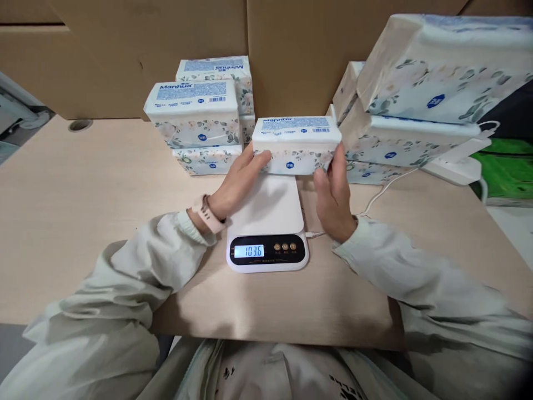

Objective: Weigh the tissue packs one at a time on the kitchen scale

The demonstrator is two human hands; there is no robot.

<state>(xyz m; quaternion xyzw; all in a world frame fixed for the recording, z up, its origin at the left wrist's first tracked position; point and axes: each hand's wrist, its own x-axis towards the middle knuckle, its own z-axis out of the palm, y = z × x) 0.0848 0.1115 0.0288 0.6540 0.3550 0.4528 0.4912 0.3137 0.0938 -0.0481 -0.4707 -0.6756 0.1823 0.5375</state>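
Observation:
A white tissue pack (296, 145) with blue print and a floral band is held level between my two hands, over the back part of a white scale (270, 208). My left hand (239, 180) grips its left end, thumb on the front face. At the right end, my right hand (335, 194) has its fingers round the corner. The scale's lit display (249, 250) reads 103.6. Whether the pack touches the scale cannot be made out.
Stacked tissue packs stand at the back left (195, 114) and, higher, at the right (441, 78). Cardboard (291, 55) rises behind the wooden table (83, 222). A white cable (381, 191) runs by a power strip (453, 166). A green item (508, 166) lies far right.

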